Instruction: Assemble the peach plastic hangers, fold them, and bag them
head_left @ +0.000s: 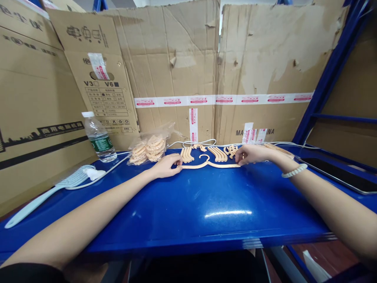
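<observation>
A pale wooden-coloured clothes hanger (194, 167) lies flat on the blue table, its hook pointing away from me. My left hand (167, 166) pinches its left end between thumb and fingers. At the opposite tip, my right hand (251, 153) has its fingers bent and closed on the hanger's right end. Just behind the hanger are a left row of curved hanger arms (186, 155) and a right row of curved arms (217, 153). Between them sit a few loose hooks (200, 147). A small heap of hooks (230, 151) lies beside my right hand.
A clear bag of hanger parts (151, 146) and a water bottle (101, 139) stand left of the rows. A pale blue hairbrush (55, 188) lies far left, a black phone (338, 173) far right. A white cable (194, 142) runs along the cardboard (176, 70) at the back.
</observation>
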Demonstrator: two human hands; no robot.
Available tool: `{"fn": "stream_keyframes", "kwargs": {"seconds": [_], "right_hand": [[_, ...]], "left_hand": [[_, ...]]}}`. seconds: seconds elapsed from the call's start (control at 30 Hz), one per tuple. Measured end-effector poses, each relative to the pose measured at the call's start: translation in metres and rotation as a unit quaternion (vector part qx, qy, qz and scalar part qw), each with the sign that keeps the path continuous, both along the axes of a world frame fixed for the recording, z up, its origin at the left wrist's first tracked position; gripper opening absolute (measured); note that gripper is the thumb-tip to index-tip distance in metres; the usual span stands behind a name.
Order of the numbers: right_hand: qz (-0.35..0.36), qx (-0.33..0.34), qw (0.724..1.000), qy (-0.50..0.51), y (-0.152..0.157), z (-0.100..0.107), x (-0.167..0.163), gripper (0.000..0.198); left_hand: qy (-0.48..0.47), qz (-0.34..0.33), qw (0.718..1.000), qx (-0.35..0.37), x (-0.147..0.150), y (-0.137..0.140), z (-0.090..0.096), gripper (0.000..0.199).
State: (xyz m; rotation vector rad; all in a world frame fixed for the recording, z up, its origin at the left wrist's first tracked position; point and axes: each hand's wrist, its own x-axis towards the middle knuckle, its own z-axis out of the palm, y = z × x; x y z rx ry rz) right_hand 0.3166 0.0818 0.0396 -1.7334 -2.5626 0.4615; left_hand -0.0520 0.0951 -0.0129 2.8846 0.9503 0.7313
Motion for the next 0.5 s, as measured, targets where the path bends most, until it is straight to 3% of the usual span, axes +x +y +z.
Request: {"fn": "stream_keyframes", "kwargs": {"seconds": [0.2, 0.5], "right_hand": [[0.053, 0.040, 0.998, -0.019, 0.007, -0.010, 0.000, 0.018], [0.043, 0.082, 0.995, -0.041, 0.012, -0.016, 0.001, 0.013]], "left_hand": [[0.001, -0.008, 1.000, 0.002, 0.001, -0.001, 0.000, 0.004], [0.001, -0.023, 1.000, 0.008, 0.002, -0.002, 0.001, 0.005]]}}
